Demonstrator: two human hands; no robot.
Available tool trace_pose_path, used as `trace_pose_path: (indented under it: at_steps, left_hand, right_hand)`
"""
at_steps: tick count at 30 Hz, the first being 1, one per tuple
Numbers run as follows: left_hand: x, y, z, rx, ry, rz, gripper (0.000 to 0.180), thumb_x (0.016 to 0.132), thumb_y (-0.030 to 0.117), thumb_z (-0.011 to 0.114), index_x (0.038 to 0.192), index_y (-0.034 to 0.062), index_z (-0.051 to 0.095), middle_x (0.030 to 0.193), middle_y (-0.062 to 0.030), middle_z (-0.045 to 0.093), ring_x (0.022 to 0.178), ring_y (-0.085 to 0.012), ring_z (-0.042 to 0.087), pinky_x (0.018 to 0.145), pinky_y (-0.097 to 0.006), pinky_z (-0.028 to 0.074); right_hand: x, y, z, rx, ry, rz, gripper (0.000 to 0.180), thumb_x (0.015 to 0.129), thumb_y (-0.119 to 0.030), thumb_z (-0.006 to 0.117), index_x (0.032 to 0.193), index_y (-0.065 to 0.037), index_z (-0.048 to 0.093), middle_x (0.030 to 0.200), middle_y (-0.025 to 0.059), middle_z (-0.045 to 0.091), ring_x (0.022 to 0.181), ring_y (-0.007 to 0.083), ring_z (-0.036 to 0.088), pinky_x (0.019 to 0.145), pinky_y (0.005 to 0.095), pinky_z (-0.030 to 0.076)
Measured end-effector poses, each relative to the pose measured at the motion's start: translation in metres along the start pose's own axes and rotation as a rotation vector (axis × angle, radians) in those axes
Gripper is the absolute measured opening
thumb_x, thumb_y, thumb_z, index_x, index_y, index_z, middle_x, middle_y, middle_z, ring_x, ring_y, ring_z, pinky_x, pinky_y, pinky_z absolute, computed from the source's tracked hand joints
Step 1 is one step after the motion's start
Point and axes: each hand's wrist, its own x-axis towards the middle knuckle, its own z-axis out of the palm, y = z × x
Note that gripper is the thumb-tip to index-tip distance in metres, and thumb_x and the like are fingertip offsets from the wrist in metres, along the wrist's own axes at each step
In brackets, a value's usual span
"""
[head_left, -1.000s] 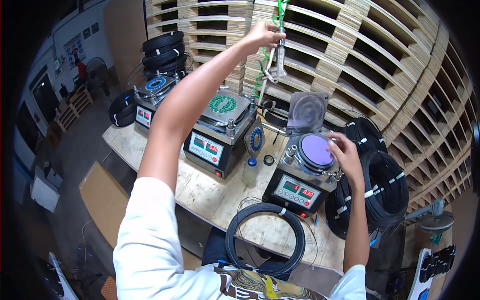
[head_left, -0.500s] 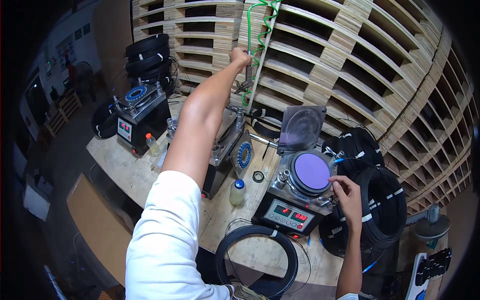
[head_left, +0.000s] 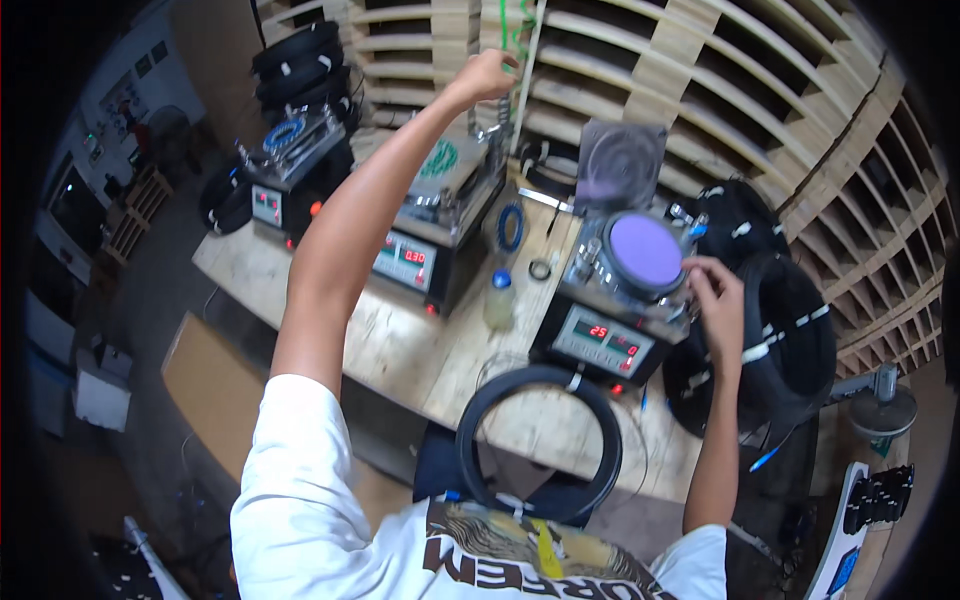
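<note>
Bench with three polishing-type machines, seen from above. Far left, a black machine (head_left: 285, 175) with a blue ring on top stands near stacked cable coils (head_left: 300, 55). The middle machine (head_left: 440, 225) carries a red readout; just beside it on the wooden bench (head_left: 400, 345) stand a small bottle (head_left: 499, 300) and a blue ring (head_left: 511, 228). Left hand (head_left: 485, 78), arm fully raised, is closed on green cords (head_left: 515, 25) hanging before the slatted pallet wall (head_left: 700, 90); the exact pinch is too small to make out, so which strand it grasps is uncertain. The right machine (head_left: 620, 300) has its lid (head_left: 620, 160) tilted open above a purple disc (head_left: 645, 250). Right hand (head_left: 718, 300), fingers curled, touches the machine's right edge just beside the disc; whether it holds anything cannot be told. A black coil (head_left: 540, 440) lies at the near bench edge; larger coils (head_left: 780, 340) rest to the right.

Risk, as a judgement: with the eyes on the raised hand, the right fingers work unwatched next to the disc and could slip onto it; a hard tug on the cords could drag them across the open lid.

Against the frame a second earlier: the left hand reaches higher and farther left along the cords, the right hand sits at the machine's right side instead of over the disc, and the view has shifted so the bench lies lower
</note>
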Motion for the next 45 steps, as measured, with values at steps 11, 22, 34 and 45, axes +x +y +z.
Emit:
trace_pose_path:
  at_steps: [11, 22, 34, 45]
  left_hand:
    - [-0.309, -0.019, 0.089, -0.139, -0.325, -0.193, 0.094, 0.071, 0.024, 0.087, 0.146, -0.0009, 0.036, 0.133, -0.0272, 0.059, 0.122, -0.0372, 0.059, 0.103, -0.040, 0.047]
    - [-0.300, -0.006, 0.080, -0.593, -0.275, -0.214, 0.061, 0.078, 0.023, 0.086, 0.128, -0.0021, 0.062, 0.108, -0.0125, 0.074, 0.095, -0.0164, 0.070, 0.086, -0.030, 0.054]
    - [-0.219, 0.162, -0.006, -0.873, -0.431, 0.066, 0.065, 0.088, 0.031, 0.079, 0.135, -0.0072, 0.055, 0.115, -0.0136, 0.068, 0.103, -0.0171, 0.066, 0.087, -0.030, 0.056]
    - [-0.128, 0.057, 0.084, -0.659, -0.064, -0.115, 0.072, 0.082, 0.035, 0.082, 0.136, -0.0026, 0.053, 0.102, -0.0089, 0.065, 0.085, -0.0150, 0.066, 0.071, -0.028, 0.053]
  right_hand:
    - [0.011, 0.011, 0.006, 0.116, -0.016, -0.058, 0.022, 0.098, -0.015, 0.059, 0.109, 0.000, 0.071, 0.081, -0.0037, 0.058, 0.072, 0.0036, 0.047, 0.065, 0.0197, 0.035]
    - [0.002, 0.007, 0.006, 0.044, -0.007, -0.143, 0.018, 0.096, -0.009, 0.059, 0.107, 0.000, 0.071, 0.080, -0.0042, 0.059, 0.070, 0.0028, 0.047, 0.061, 0.0200, 0.037]
    - [-0.017, -0.049, 0.053, 0.286, -0.269, -0.257, 0.082, 0.083, -0.032, 0.082, 0.148, -0.004, 0.041, 0.128, 0.0177, 0.058, 0.119, 0.0250, 0.056, 0.102, 0.0370, 0.045]
    - [0.039, -0.074, -0.044, -0.943, -0.384, -0.245, 0.063, 0.077, -0.037, 0.083, 0.129, -0.008, 0.064, 0.115, 0.0128, 0.071, 0.109, 0.0298, 0.065, 0.094, 0.0416, 0.049]
